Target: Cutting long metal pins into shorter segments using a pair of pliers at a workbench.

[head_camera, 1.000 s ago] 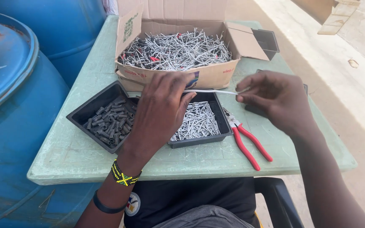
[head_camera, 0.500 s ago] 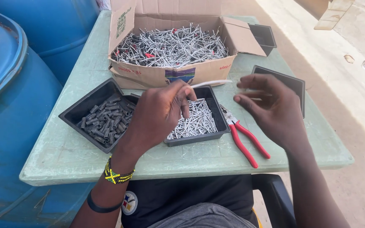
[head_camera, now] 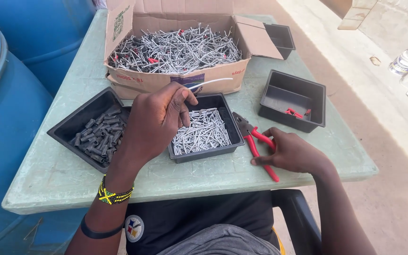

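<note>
My left hand (head_camera: 154, 123) pinches a thin white wire piece (head_camera: 213, 81) above a black tray of short silver wire bits (head_camera: 203, 133). My right hand (head_camera: 293, 153) lies on the table over the red-handled pliers (head_camera: 257, 144), fingers around the handles. A black tray of dark grey sleeves (head_camera: 95, 132) sits left of my left hand. A cardboard box full of silver wire pieces with grey and red ends (head_camera: 175, 49) stands behind both trays.
A black tray with a few red bits (head_camera: 293, 100) stands at the right, and a smaller black tray (head_camera: 280, 37) sits behind it. The pale green table (head_camera: 53, 179) is flanked by blue barrels (head_camera: 5, 108) on the left. A dark chair arm (head_camera: 298, 217) is below right.
My right hand let go of the wire and dropped down to the pliers on the table. My left hand kept the white wire and stayed over the middle tray.
</note>
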